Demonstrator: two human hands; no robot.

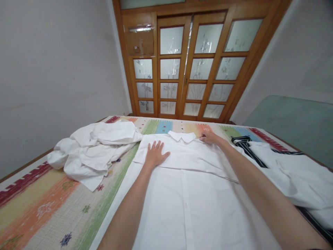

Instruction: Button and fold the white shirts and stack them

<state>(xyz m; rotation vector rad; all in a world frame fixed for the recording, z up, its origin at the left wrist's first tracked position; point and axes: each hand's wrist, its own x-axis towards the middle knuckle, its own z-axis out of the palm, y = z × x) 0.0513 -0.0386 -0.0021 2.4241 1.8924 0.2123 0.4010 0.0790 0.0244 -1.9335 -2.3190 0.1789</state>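
Observation:
A white button-up shirt (169,194) lies spread on the bed, its collar (182,136) at the far end and its button strip running toward me. Across its chest runs a horizontal edge of fabric. My left hand (156,155) rests flat on the upper left part of the shirt, fingers spread. Just right of the collar, my right hand (207,136) has its fingers closed on the shirt's shoulder edge; the fingertips are partly hidden.
To the left lies a crumpled white garment (91,146) touching the shirt. White clothing with black striped trim (286,170) sits on the right. A patterned striped cover (65,208) is underneath. Behind stand wooden doors with glass panes (179,69); a pale green panel (291,125) is at right.

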